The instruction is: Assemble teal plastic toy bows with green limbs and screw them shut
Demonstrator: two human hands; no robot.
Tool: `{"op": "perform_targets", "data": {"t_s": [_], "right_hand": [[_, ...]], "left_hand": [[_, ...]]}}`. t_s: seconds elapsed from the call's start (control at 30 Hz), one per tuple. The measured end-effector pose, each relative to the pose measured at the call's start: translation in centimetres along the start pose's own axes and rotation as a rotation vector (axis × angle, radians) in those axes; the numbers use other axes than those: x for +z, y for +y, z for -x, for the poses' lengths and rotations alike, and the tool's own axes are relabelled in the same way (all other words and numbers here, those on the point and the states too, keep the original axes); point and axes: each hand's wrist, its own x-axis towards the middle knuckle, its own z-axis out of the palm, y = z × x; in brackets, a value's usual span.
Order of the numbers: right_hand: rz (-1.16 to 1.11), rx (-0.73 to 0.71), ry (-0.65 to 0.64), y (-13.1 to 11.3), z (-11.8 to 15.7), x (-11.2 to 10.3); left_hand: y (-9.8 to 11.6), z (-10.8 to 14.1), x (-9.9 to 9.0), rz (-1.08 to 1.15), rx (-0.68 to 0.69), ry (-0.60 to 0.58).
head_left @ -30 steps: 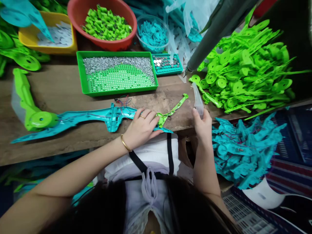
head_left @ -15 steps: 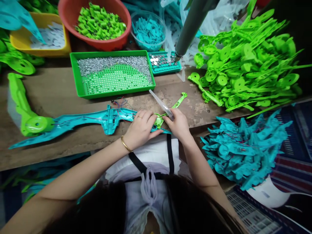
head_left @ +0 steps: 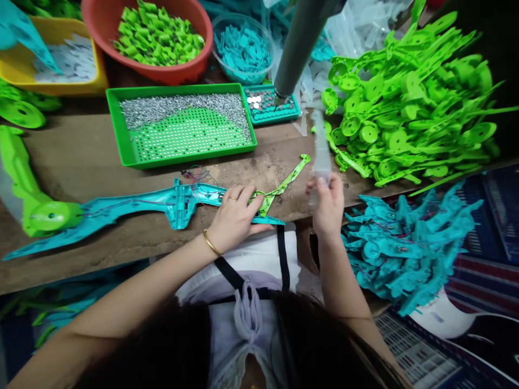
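Note:
My left hand [head_left: 235,213] is closed over the right end of a long blue plastic shell [head_left: 133,198], fingers on top and thumb along the near edge. A thin green plastic arm [head_left: 287,181] sticks out from beside those fingertips, angled up to the right. Loose thin wires [head_left: 197,178] rise from the middle of the shell. At its left end a green curved piece with a round hub [head_left: 52,215] is joined on. My right hand [head_left: 329,208], raised to the right of the shell, pinches a translucent plastic strip [head_left: 321,148], slightly blurred, pointing away from me.
A green tray [head_left: 182,156] of screws and a small teal tray [head_left: 279,114] of round metal pieces lie beyond the shell. A grey tool [head_left: 298,48] hangs above them. Green parts [head_left: 405,108] and blue shells [head_left: 409,243] are heaped at right. Behind stands a red bowl [head_left: 162,73].
My right hand has moved right, away from the green arm, and the translucent strip has swung more upright with it. The left hand stays on the shell. The view has shifted slightly.

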Motion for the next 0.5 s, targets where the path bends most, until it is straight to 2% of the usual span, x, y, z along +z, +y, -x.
{"op": "perform_targets", "data": {"t_s": [0.07,0.17,0.23,0.3,0.37,0.43,0.5], "right_hand": [[-0.106,0.078,0.073,0.5,0.0,-0.9],[-0.198,0.215,-0.005,1.0,0.0,-1.5],[-0.224,0.242,-0.021,1.0,0.0,-1.5],[-0.138,0.238,-0.065,0.9,0.1,-1.2],[0.045,0.202,-0.155,0.7,0.2,-0.5],[0.215,0.11,-0.214,0.7,0.3,0.3],[0.325,0.015,-0.217,0.7,0.4,1.1]], "left_hand": [[-0.1,0.1,0.1,0.02,-0.002,-0.01],[-0.1,0.0,0.1,0.074,-0.019,-0.027],[0.0,-0.1,0.0,0.092,-0.022,-0.028],[0.1,-0.2,-0.1,0.083,-0.02,-0.033],[0.2,-0.3,-0.3,0.062,-0.017,-0.045],[0.2,-0.4,-0.5,0.043,-0.016,-0.059],[0.2,-0.4,-0.6,0.034,-0.013,-0.068]]}}
